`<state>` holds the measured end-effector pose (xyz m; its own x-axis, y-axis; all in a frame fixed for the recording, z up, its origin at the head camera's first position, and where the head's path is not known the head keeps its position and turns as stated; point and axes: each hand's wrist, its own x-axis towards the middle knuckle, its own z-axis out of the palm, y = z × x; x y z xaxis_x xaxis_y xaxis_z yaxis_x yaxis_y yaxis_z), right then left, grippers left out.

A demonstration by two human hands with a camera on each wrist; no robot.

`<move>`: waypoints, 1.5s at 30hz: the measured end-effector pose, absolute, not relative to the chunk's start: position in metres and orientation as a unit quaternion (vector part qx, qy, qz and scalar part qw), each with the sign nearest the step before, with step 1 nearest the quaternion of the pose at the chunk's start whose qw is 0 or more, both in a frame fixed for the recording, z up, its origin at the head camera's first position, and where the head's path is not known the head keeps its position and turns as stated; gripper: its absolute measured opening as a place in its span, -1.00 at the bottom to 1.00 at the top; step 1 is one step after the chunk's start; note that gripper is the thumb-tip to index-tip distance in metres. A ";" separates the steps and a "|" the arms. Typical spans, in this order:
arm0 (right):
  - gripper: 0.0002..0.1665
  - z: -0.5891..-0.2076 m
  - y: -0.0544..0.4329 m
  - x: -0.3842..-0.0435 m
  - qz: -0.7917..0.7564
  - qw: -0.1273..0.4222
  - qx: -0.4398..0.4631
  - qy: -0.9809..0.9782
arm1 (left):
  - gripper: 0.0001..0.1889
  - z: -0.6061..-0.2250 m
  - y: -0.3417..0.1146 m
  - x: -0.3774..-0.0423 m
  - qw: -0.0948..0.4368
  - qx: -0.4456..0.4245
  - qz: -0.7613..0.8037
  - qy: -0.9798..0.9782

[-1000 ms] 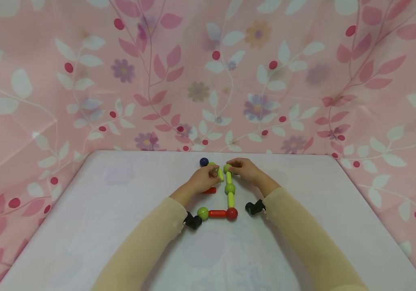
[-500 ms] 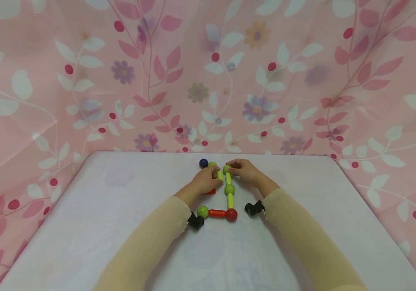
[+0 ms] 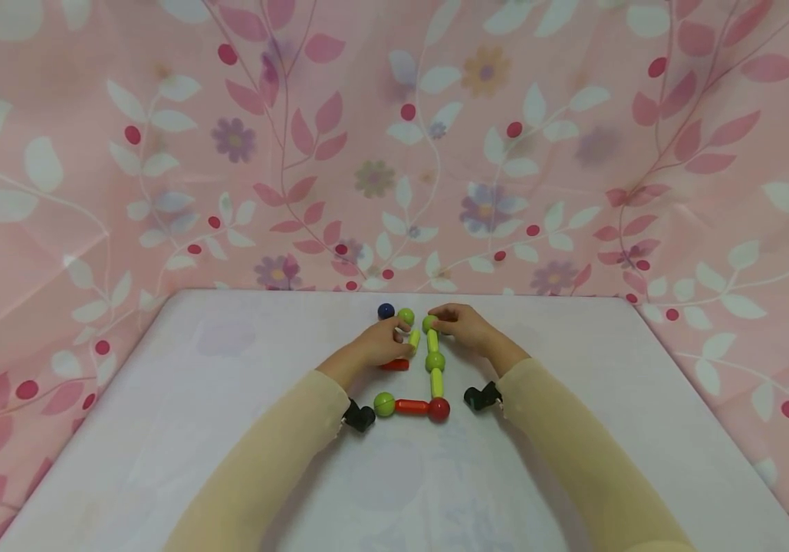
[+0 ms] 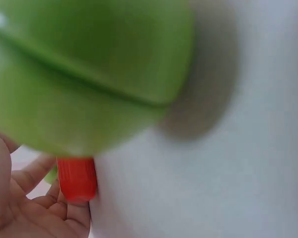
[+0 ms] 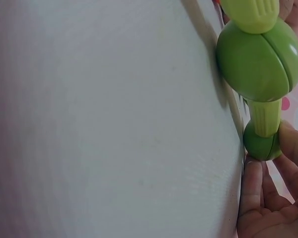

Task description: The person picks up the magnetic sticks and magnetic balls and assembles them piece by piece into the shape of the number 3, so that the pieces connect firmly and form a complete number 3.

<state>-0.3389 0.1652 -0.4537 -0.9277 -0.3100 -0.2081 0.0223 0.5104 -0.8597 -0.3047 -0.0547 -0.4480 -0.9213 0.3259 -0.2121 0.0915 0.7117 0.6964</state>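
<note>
In the head view, my right hand pinches the green toy ball at the far end of a joined chain. The chain runs through a yellow-green rod, a middle green ball and another rod to a red ball. My left hand is spread beside a loose yellow-green rod, thumb at its lower end; whether they touch is unclear. A separate green ball lies by its fingertips. A loose red rod lies close to the left hand.
A red rod joins the red ball to a near green ball, which looms large in the left wrist view. A dark blue ball sits at the back. A pink floral cloth hangs behind the white table.
My left hand has shifted slightly left. The loose yellow-green rod has tilted the other way and now stands apart from the rear green ball. The right hand keeps its hold on the chain's end ball.
</note>
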 end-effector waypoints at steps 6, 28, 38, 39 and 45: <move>-0.58 -0.453 0.165 -0.338 -0.492 0.173 -0.083 0.849 | -0.50 -0.449 -0.047 -0.309 0.145 0.113 0.304 0.935; -0.57 -0.450 0.166 -0.337 -0.501 0.182 -0.091 0.841 | -0.80 -0.439 -0.067 -0.309 0.124 0.127 0.317 0.932; -0.56 -0.449 0.167 -0.336 -0.498 0.185 -0.100 0.841 | -0.81 -0.439 -0.063 -0.311 0.100 0.110 0.343 0.928; -0.56 -0.449 0.167 -0.336 -0.496 0.186 -0.100 0.842 | -0.81 -0.439 -0.063 -0.311 0.099 0.107 0.344 0.927; -0.55 -0.451 0.168 -0.339 -0.488 0.188 -0.100 0.846 | -0.80 -0.439 -0.063 -0.314 0.089 0.105 0.342 0.929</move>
<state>-0.3388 0.1679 -0.4508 -0.9095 -0.3524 -0.2208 0.0149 0.5030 -0.8642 -0.3143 -0.0628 -0.4395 -0.9620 0.2567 -0.0933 0.1348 0.7433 0.6553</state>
